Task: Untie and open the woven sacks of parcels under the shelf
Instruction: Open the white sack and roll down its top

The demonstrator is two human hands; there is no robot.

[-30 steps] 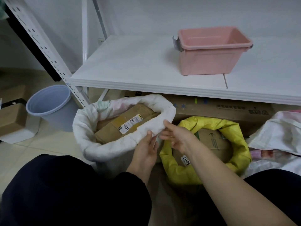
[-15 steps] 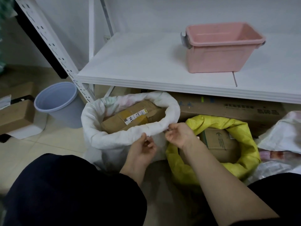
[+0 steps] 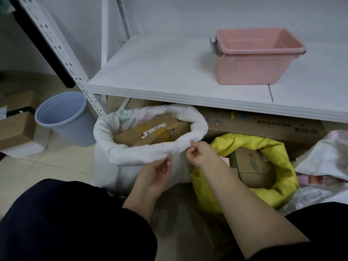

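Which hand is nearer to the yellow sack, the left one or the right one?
Right. The right hand pinches the rim of the white sack just beside the yellow sack; the left hand pinches the same rim farther left.

White woven sack [image 3: 120,157] open with rolled rim, cardboard parcel [image 3: 150,131] inside, left hand [image 3: 154,176] and right hand [image 3: 199,155] pinching the near rim, yellow sack [image 3: 278,185] open beside it, pink plastic bin [image 3: 254,57] on white shelf [image 3: 160,76], grey wastebasket [image 3: 64,117] on the floor at left.
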